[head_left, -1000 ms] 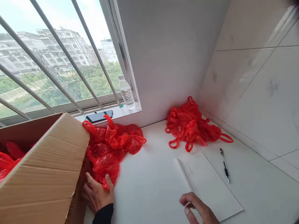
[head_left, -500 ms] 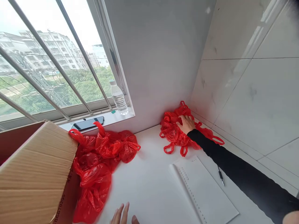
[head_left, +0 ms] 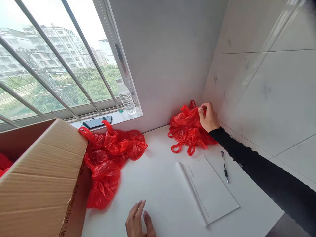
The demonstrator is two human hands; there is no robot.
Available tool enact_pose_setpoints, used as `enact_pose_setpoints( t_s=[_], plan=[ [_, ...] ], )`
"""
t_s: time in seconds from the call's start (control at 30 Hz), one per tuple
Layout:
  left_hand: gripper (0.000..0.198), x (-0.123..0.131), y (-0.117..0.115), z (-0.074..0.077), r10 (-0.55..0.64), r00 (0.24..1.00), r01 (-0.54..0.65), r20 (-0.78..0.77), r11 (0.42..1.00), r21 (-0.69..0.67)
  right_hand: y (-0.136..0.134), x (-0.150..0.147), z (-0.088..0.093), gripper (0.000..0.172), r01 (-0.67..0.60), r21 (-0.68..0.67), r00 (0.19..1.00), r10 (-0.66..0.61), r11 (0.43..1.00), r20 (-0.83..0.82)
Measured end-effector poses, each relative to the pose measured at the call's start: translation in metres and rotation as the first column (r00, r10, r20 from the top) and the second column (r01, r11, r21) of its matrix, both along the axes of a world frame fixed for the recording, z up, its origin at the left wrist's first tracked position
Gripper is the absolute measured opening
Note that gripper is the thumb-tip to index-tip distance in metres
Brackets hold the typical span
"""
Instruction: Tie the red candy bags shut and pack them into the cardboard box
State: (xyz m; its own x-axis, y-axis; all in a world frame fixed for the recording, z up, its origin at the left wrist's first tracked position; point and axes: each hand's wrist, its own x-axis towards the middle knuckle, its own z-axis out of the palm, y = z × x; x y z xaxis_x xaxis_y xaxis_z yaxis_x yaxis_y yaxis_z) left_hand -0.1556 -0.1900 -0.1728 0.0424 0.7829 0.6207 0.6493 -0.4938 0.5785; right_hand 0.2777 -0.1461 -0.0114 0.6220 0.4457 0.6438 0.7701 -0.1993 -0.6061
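right hand (head_left: 209, 118): reaches out to the far side of the table (head_left: 150, 184), thumb and index finger brought together in a pinch on thin red plastic at the upper right edge of the right pile of red bags (head_left: 186, 126); remaining fingers curled behind. black sleeve (head_left: 256, 174) runs from the wrist to the right edge of view, passing beyond the pen.

left hand (head_left: 139, 221): near edge of the table, loosely open, fingers slightly bent, thumb apart from them; contact with the table top cannot be told.

surroundings: notebook (head_left: 209, 191) lies open between the hands and the right edge of the table, a column of small marks along its left side. pen (head_left: 224, 167) just beside it, on its right. cardboard box (head_left: 46, 171) at left, flap tilted toward the table, red plastic partly visible inside. left pile of red bags (head_left: 106, 164) against the box, below the sill. on the sill: phone (head_left: 96, 122), lying flat, and a clear bottle (head_left: 126, 98), upright. metal bars (head_left: 53, 54) cross the window.

right pile: in the corner where grey wall and tiled wall meet; crumpled, glossy, translucent in places, loop handles spread toward the notebook. plastic rises in a fold to the pinching fingertips.
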Motion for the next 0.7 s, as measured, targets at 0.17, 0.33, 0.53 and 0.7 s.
enact_pose_setpoints(
  t_s=[0.17,0.33,0.53,0.7],
  plan=[
    [0.029,0.017,-0.041,0.029,-0.023,0.975,0.120,0.223,0.895,-0.430,-0.062,-0.065,0.012,0.017,-0.170,0.084,0.984,0.174,0.982,-0.048],
    [0.037,0.026,-0.050,0.049,0.003,0.916,0.256,0.402,0.766,-0.589,-0.131,-0.164,-0.039,0.009,-0.542,0.040,0.775,0.517,0.840,-0.362],
    [0.041,0.004,-0.063,0.044,-0.058,0.956,0.199,0.287,0.846,-0.495,-0.212,-0.232,-0.127,0.021,-0.814,-0.189,0.581,0.759,0.549,-0.295],
    [0.056,-0.005,-0.071,0.043,-0.231,0.967,0.256,0.111,0.882,-0.396,-0.234,-0.226,-0.162,0.050,-0.645,-0.306,0.764,0.593,0.700,-0.254]
  ],
)
